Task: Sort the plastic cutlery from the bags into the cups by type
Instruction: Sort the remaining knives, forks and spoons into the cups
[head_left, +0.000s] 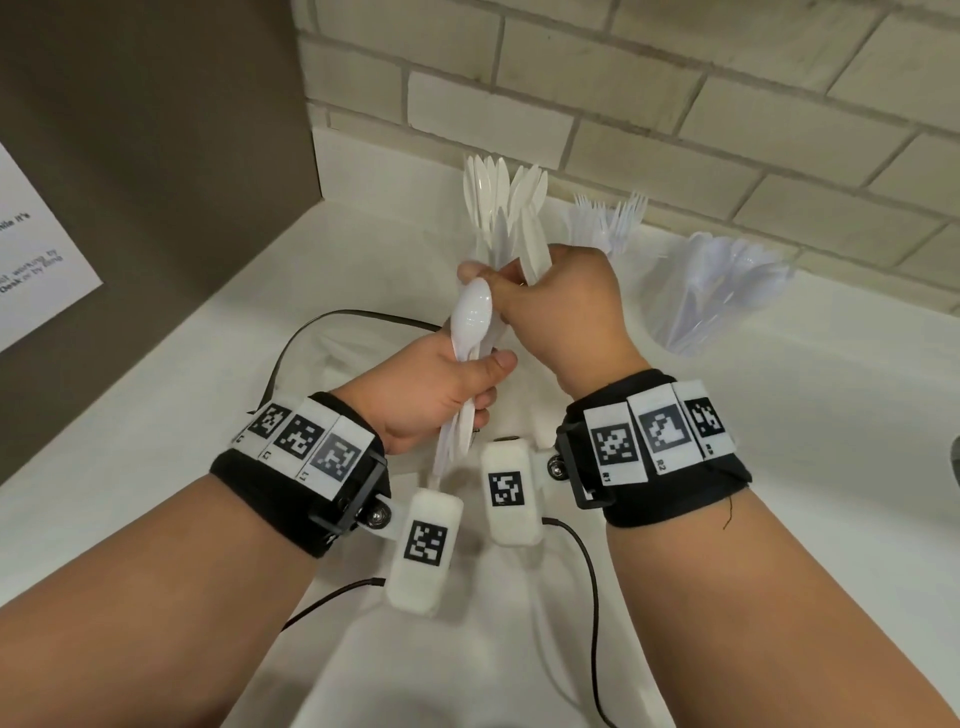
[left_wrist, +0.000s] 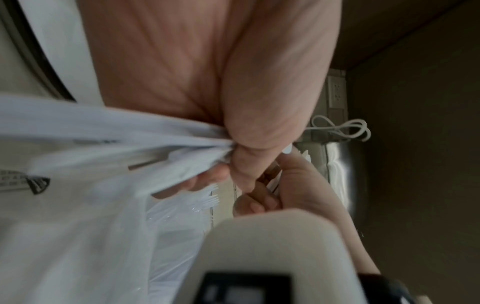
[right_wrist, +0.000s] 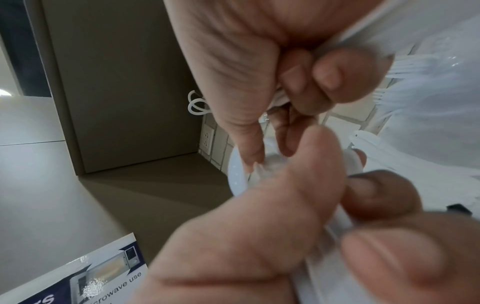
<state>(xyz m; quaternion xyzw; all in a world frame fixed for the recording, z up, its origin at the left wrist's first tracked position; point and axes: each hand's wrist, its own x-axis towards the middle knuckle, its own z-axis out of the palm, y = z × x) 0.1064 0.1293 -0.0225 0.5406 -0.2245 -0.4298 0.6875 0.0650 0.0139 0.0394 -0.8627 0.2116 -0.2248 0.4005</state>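
Note:
My left hand (head_left: 441, 384) grips a bundle of white plastic spoons (head_left: 471, 312) by the handles, bowls up. My right hand (head_left: 566, 312) is just above it, fingers curled round a bunch of white knives (head_left: 506, 208) whose blades fan upward. Its thumb and forefinger (right_wrist: 249, 152) touch the top spoon's bowl. A clear cup of forks (head_left: 613, 223) and a clear cup of spoons (head_left: 727, 291) stand at the wall. In the left wrist view a clear bag (left_wrist: 168, 236) with forks in it lies below my palm.
The white counter (head_left: 779, 467) runs to a brick wall (head_left: 727, 104). A brown panel with a printed sheet (head_left: 31, 249) stands on the left. A black cable (head_left: 291, 343) loops behind my left hand, and wrist-camera cables trail toward me.

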